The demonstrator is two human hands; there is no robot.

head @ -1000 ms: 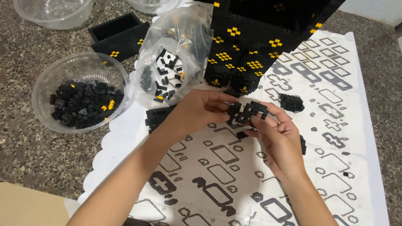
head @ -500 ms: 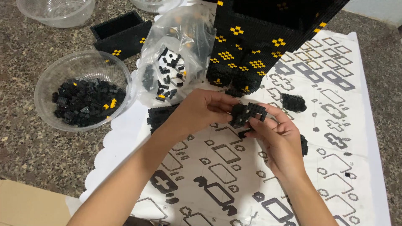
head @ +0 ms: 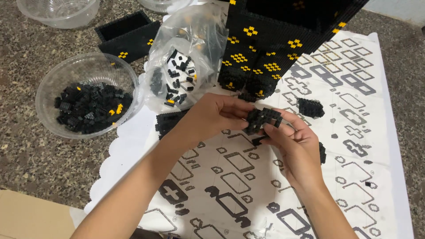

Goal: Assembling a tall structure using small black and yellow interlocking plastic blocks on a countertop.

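You hold a small black brick cluster [head: 262,119] just above the middle of the frame, pinched between both hands. Your left hand [head: 217,116] comes in from the lower left and closes its fingertips on the cluster's left end; your right hand [head: 294,148] rises from the lower right, thumb and fingers gripping its right and lower side. The cluster sits at the fingertips, clear of both palms, above the white instruction sheet [head: 248,177], which is printed with grey and black outlines of brick shapes and fills the centre and right of the frame.

Just above your hands, at the top centre, stands a large black brick model [head: 283,40] dotted with yellow patterns. A crumpled clear plastic bag [head: 186,57] of black and white pieces lies to its left. A clear bowl [head: 86,95] at the left holds black and a few yellow bricks. A small loose black block [head: 311,107] lies on the sheet to the right of your fingers.
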